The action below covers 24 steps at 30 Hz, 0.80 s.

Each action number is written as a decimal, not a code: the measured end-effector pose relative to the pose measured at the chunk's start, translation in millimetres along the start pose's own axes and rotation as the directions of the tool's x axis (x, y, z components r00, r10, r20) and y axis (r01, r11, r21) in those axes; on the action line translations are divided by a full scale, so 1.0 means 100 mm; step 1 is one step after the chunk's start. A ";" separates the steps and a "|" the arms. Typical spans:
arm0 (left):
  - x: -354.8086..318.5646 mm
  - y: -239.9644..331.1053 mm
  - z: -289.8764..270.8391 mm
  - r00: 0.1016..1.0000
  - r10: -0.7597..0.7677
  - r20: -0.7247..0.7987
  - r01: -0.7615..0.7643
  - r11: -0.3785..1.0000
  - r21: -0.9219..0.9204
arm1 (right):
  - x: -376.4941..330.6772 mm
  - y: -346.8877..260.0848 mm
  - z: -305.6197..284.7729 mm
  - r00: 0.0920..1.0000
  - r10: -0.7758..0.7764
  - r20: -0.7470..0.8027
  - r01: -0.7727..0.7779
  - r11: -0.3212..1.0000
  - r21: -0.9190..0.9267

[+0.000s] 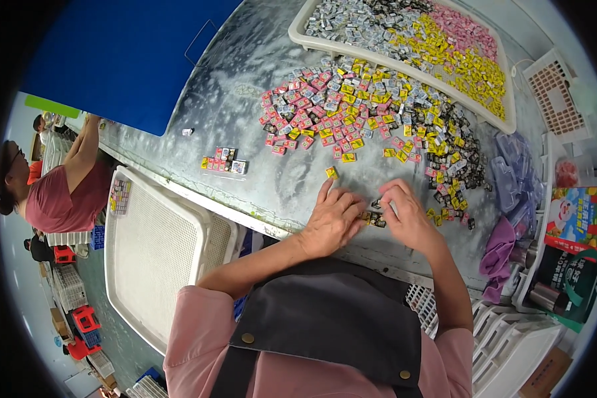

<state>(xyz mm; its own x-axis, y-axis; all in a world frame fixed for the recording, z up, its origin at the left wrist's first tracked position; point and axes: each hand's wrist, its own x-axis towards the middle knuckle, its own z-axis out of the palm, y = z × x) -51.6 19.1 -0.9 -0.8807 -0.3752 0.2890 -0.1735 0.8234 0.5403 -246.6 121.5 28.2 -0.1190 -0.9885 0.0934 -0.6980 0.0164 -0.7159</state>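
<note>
Near on a grey table (212, 196), left hand (331, 221) at a yellow block (331, 172), right hand (410, 217) beside black blocks (377, 219) (cannot tell what either grips), mixed heap (325, 119) farther off.

Ahead of you: yellow miniature box (331, 172), loose, lying askew. Nearer you: black-and-yellow miniature boxes (377, 220), packed close in short row, left end partly covered. Just beyond row: dark miniature box (376, 203), mostly hidden.
</note>
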 end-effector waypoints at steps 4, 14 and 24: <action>0.12 0.14 -0.15 0.985 -0.166 0.054 0.174 0.952 -0.251 | 0.00 -0.07 -0.06 0.998 0.030 0.050 -0.045 0.944 0.327; 0.06 0.09 0.04 0.807 -0.472 0.355 0.521 0.284 -0.805 | -0.12 -0.12 0.23 0.963 0.191 -0.190 -0.122 0.938 0.324; 0.04 -0.01 0.03 0.821 -0.386 0.420 0.529 0.238 -0.815 | -0.15 -0.12 0.15 0.993 0.059 -0.101 -0.020 0.936 0.350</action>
<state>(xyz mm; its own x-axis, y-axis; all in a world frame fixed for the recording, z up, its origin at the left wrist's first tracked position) -56.4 18.4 -2.5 -0.8415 -0.4470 -0.3036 -0.1482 -0.3494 0.9252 -226.0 133.9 25.1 -0.2307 -0.9655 0.1204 -0.4038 -0.0176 -0.9147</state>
